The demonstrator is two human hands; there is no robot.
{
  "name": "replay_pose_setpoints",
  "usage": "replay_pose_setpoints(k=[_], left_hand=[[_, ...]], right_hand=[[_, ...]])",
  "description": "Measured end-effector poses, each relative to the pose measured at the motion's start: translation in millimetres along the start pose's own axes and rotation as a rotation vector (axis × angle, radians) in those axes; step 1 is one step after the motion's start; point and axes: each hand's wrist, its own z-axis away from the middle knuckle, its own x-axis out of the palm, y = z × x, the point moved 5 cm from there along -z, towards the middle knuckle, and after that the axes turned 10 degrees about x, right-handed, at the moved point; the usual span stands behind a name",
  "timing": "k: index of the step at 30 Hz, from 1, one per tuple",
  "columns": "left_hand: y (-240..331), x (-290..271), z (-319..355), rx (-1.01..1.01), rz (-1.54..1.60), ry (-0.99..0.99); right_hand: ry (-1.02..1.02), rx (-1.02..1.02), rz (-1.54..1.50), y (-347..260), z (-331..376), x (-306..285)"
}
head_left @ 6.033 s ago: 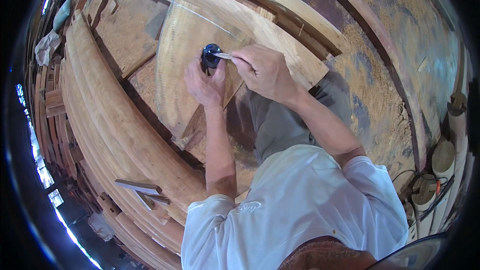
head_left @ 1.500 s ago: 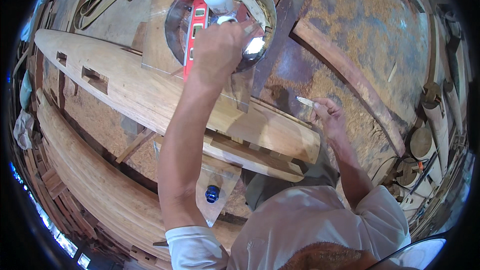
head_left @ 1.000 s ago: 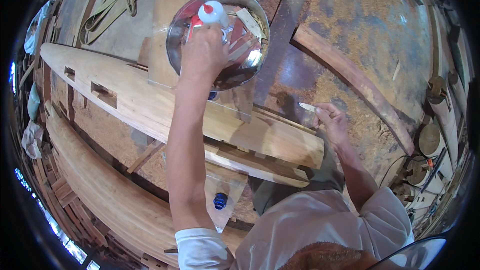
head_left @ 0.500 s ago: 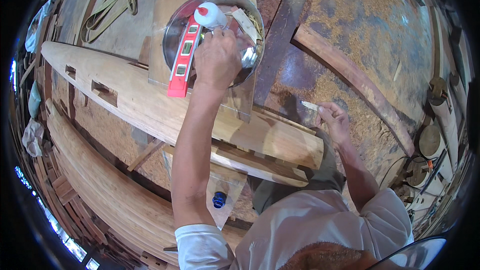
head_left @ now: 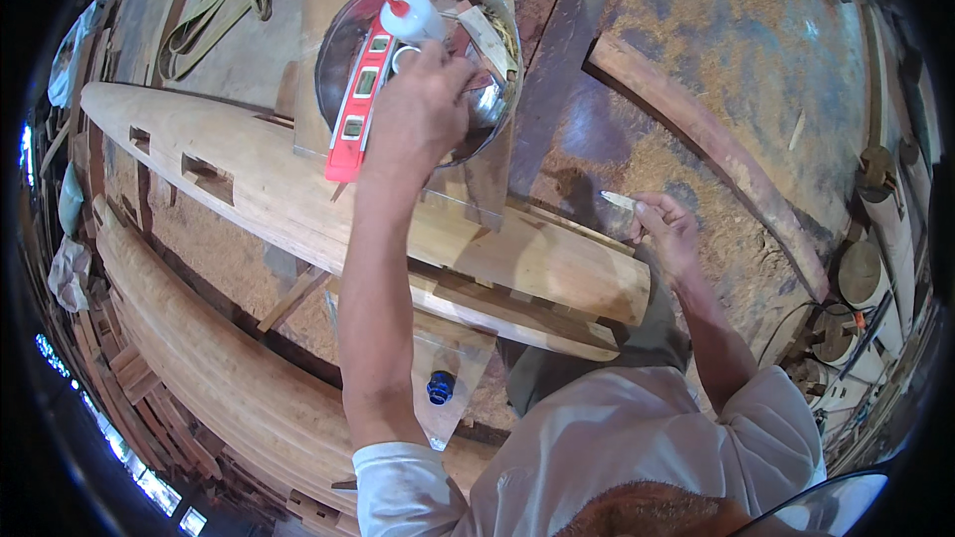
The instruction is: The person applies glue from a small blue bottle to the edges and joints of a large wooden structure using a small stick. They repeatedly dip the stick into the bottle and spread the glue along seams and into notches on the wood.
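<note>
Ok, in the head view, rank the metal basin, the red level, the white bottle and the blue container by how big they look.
Largest to smallest, as they look there:
1. Metal basin
2. Red level
3. White bottle
4. Blue container

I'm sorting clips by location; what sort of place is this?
Probably a woodworking shop: there's a shaped timber with cut slots, sawdust scattered over the floor, and a red spirit level.

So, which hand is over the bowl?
The left hand, over the bowl beside the red level; the right hand is off to the side, holding a pale tool.
</note>
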Motion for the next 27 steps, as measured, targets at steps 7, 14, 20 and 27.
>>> replay_pose_setpoints(k=[7, 14, 20, 27], left_hand=[[-10.0, 9.2, 9.8, 0.043, -0.074, -0.088], [-12.2, 8.5, 2.9, -0.123, -0.152, -0.003], [-13.8, 12.9, -10.6, -0.317, -0.268, -0.072], [-10.4, -12.8, -5.2, -0.139, -0.130, -0.072]], right_hand=[[-0.022, 0.017, 0.002, -1.9, 1.8, 4.6], [-0.008, 0.051, -0.007, 5.7, -0.5, -2.5], [-0.013, 0.047, 0.015, 3.4, 0.9, 5.9], [-0.005, 0.035, -0.039, 7.3, 0.4, -3.4]])
